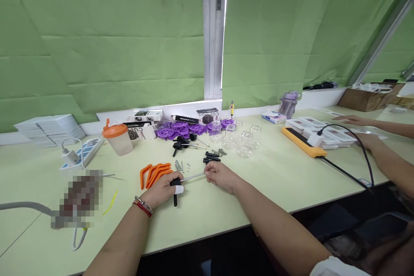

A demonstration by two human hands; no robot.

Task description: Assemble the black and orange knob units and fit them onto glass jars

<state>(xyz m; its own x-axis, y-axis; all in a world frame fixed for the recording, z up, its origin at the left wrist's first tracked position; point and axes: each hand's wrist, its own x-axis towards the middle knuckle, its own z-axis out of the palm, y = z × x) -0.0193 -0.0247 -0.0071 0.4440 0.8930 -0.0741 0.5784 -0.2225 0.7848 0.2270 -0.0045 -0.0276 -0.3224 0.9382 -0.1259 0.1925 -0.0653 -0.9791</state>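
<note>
My left hand (165,191) is closed around the black plastic head of a part with a long thin metal rod (192,177); a black stub points down below the fingers. A white wrap covers one fingertip. My right hand (220,176) pinches the rod's far end; whether a small piece sits in that pinch is hidden. Orange bent handles (158,173) lie just beyond my left hand. Behind the rod are silver screws (179,166). Short black tubes (212,158) and springs (221,152) rest past my right hand, with more black rod parts (181,143) further back.
Purple wheel-like pieces (181,130), clear cups (244,151) and printed boxes (208,116) stand along the wall. An orange-lidded bottle (119,140) and power strip (86,154) are left. At right, an orange power strip (300,141), stacked cards (323,131) and another person's hands (365,140).
</note>
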